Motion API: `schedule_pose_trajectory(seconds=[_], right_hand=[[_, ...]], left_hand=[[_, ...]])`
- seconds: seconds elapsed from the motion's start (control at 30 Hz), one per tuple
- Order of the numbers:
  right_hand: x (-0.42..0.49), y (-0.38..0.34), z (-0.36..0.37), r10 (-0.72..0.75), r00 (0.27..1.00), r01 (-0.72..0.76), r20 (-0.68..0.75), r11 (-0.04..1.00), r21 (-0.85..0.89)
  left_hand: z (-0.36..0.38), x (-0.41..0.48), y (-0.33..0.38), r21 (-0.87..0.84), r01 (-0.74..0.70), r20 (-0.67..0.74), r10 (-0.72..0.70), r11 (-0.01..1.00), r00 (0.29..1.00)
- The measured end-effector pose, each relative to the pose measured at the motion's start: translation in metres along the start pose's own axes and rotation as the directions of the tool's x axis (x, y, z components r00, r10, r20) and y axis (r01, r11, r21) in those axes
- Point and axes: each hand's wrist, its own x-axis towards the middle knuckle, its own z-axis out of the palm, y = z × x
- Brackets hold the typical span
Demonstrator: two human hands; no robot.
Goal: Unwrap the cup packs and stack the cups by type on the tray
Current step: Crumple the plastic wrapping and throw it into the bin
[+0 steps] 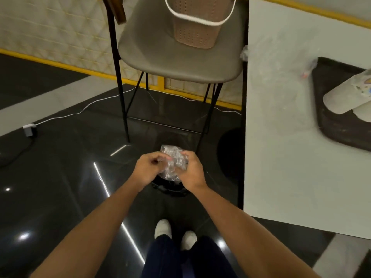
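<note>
Cups, two white paper stacks, lie tilted on the dark rectangular tray on the white table at right. I see the grey chair far, holding a pink perforated basket. Near centre, left hand and right hand pinch crumpled clear plastic wrap above the dark floor.

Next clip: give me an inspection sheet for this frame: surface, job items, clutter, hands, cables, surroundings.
Surface: white table at right.
Job's things: dark tray on the table carrying cup stacks lying on their sides.
Clutter: crumpled clear wrap, above a dark bin on the floor.
Grippers: left hand and right hand both grip the wrap.
Cables: white cable runs along the floor to a plug.
Surroundings: grey chair holding a perforated basket; glossy dark floor.
</note>
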Motion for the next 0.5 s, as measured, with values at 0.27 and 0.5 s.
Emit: schedule_pose_trajectory(seconds=[0.27,0.5], right_hand=[[0.064,0.109,0.054,-0.011,1.0,0.014,0.016,0.983,-0.184],[0.119,0.197,0.109,0.142,0.971,-0.085,0.191,0.958,-0.275]], left_hand=[[0.043,0.096,-0.122,0.436,0.05,0.012,-0.061,0.898,0.998],[0.085,0.167,-0.223,0.64,0.074,0.049,-0.137,0.765,0.989]])
